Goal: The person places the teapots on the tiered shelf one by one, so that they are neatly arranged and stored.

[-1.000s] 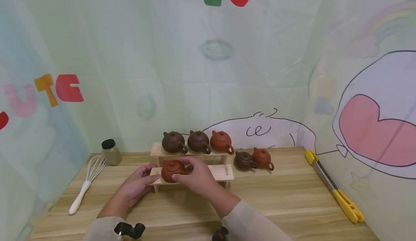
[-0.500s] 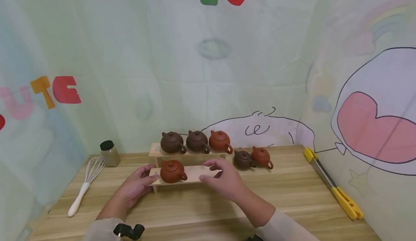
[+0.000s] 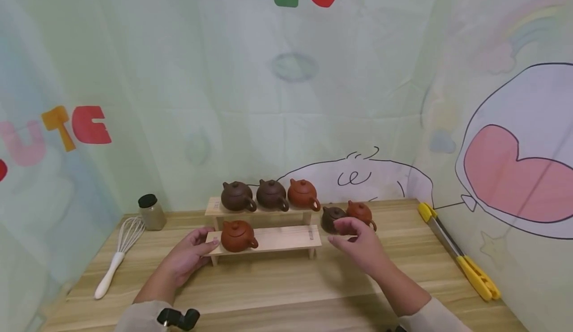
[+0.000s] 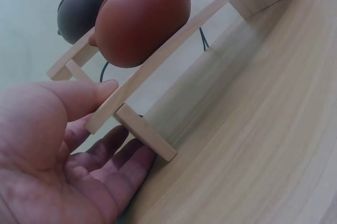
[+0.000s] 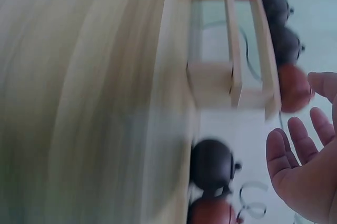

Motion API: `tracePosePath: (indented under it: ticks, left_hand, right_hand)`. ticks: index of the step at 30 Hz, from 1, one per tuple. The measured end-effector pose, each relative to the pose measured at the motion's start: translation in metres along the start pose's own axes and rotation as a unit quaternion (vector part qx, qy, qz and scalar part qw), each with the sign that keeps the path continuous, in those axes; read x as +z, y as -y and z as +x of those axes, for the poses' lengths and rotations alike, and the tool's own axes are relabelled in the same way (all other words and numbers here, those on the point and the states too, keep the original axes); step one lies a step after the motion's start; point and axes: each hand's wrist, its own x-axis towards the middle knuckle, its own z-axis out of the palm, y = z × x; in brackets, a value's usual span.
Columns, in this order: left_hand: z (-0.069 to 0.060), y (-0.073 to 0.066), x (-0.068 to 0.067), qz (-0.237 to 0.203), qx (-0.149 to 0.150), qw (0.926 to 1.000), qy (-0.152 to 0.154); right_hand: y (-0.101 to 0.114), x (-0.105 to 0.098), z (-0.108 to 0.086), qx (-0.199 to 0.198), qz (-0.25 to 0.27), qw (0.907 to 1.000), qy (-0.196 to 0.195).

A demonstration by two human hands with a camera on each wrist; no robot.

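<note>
A two-tier wooden stand has its left end gripped by my left hand, thumb on the lower shelf and fingers by the leg, as the left wrist view confirms. On that lower shelf, at the left, sits a reddish-brown teapot. The upper shelf bears a dark brown teapot, a second dark teapot and a reddish one. My right hand, fingers apart and holding nothing, hovers right of the stand, partly hiding another dark teapot and reddish teapot on the table.
A whisk and a black-lidded jar are at the table's left. Yellow-handled tongs lie along the right edge. A printed curtain hangs behind the wooden table.
My right hand has let go of the reddish teapot on the lower shelf and moved right, over to the two teapots on the table. My left hand stays on the stand.
</note>
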Motion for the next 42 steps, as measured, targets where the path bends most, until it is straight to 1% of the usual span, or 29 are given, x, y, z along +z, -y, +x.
tracePosePath:
  ticks: [3, 8, 12, 16, 21, 28, 30, 37, 42]
  left_hand:
    - [0.0, 0.001, 0.0, 0.001, 0.0, 1.0, -0.001]
    - [0.0, 0.0, 0.0, 0.003, -0.005, 1.0, -0.005]
    - [-0.001, 0.0, -0.001, 0.006, -0.007, 1.0, -0.005]
    - [-0.001, 0.0, -0.001, 0.006, -0.006, 1.0, -0.005]
    - [-0.001, 0.0, 0.0, 0.002, -0.009, 0.9999, -0.007]
    - [-0.001, -0.001, 0.0, 0.004, -0.006, 1.0, -0.005]
    - [-0.001, -0.001, 0.0, 0.005, -0.006, 1.0, -0.006]
    - [0.0, -0.001, -0.001, 0.004, -0.008, 0.9999, -0.005]
    - [-0.001, -0.001, 0.0, 0.003, -0.011, 0.9999, -0.008]
  right_hand:
    - [-0.015, -0.015, 0.007, 0.021, -0.012, 0.9997, -0.007]
    - [-0.04, -0.036, 0.025, 0.034, -0.039, 0.9981, -0.032]
    - [-0.057, -0.047, 0.04, 0.047, -0.05, 0.9967, -0.045]
    - [-0.067, -0.055, 0.054, 0.059, -0.053, 0.996, -0.041]
    - [-0.072, -0.057, 0.068, 0.07, -0.062, 0.9951, -0.032]
    - [-0.078, -0.054, 0.082, 0.099, -0.07, 0.9926, 0.013]
    - [-0.08, -0.053, 0.085, 0.106, -0.07, 0.9917, 0.02]
    - [-0.084, -0.047, 0.095, 0.099, -0.073, 0.992, 0.027]
    - [-0.087, -0.045, 0.098, 0.105, -0.074, 0.9914, 0.024]
